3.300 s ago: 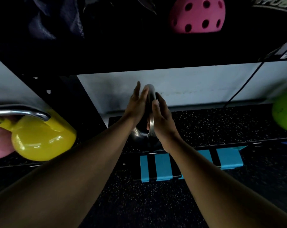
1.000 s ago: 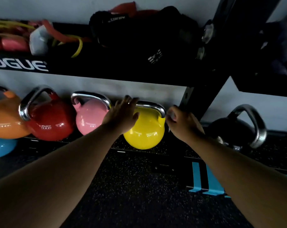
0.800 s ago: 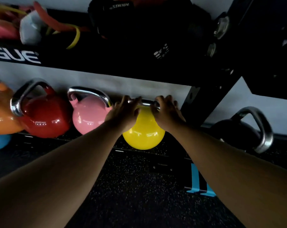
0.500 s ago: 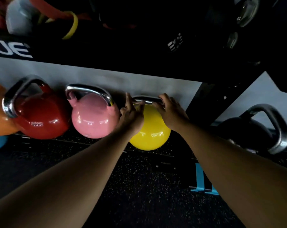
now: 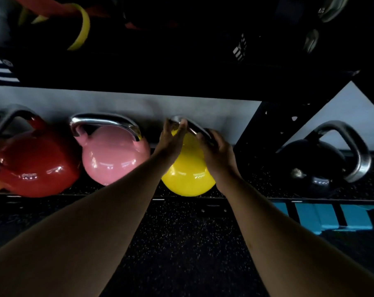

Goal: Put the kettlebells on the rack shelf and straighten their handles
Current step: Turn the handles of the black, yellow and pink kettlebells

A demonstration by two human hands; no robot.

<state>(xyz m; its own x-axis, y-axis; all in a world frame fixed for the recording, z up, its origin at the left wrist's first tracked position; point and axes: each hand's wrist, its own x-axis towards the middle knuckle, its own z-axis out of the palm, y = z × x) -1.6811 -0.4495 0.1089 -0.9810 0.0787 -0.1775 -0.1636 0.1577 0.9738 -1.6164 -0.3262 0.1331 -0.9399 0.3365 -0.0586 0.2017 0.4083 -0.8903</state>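
Both hands grip the steel handle of the yellow kettlebell (image 5: pixel 188 176): left hand (image 5: pixel 171 139) pinching its left end, right hand (image 5: pixel 219 154) wrapped over its right end. Rack shelf (image 5: pixel 235 196) carries four fully visible kettlebells along its front edge, namely red kettlebell (image 5: pixel 35 166), pink kettlebell (image 5: pixel 115 157), the yellow one and black kettlebell (image 5: pixel 316 166). Pink nearly touches yellow, while open shelf and the rack upright (image 5: pixel 259 125) separate yellow from black.
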